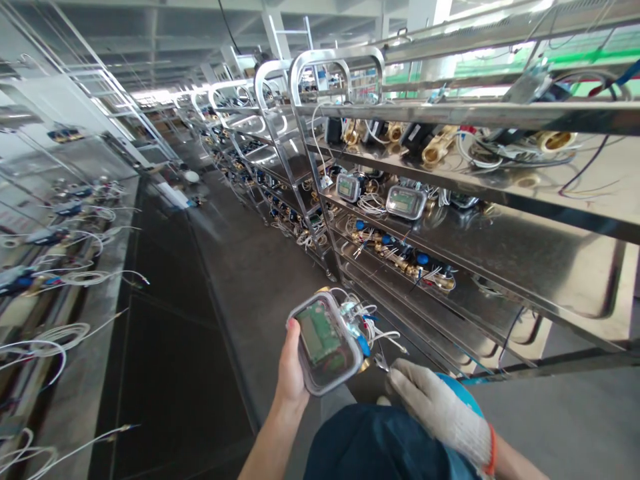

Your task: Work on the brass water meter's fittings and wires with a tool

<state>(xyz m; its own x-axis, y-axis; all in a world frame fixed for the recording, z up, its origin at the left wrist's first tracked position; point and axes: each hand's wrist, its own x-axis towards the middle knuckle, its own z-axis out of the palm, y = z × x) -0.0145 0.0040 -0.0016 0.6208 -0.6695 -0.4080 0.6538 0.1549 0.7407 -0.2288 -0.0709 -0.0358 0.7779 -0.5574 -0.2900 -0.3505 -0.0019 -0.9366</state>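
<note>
Bare left hand point(291, 363) grips a clear-lidded meter unit point(325, 341), green circuit board visible, at waist height. Gloved right hand point(434, 403) pinches a small metal tool point(381, 362) beside its white wires point(385, 333). Steel rack point(500, 200) behind carries similar meters point(406, 202); no lettering legible.

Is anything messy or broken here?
Nothing looks broken. The left hand holds a meter with loose white wires bunched at its side, and the gloved right hand is by them. White cables on the bench at left trail over its edge, which looks untidy.
</note>
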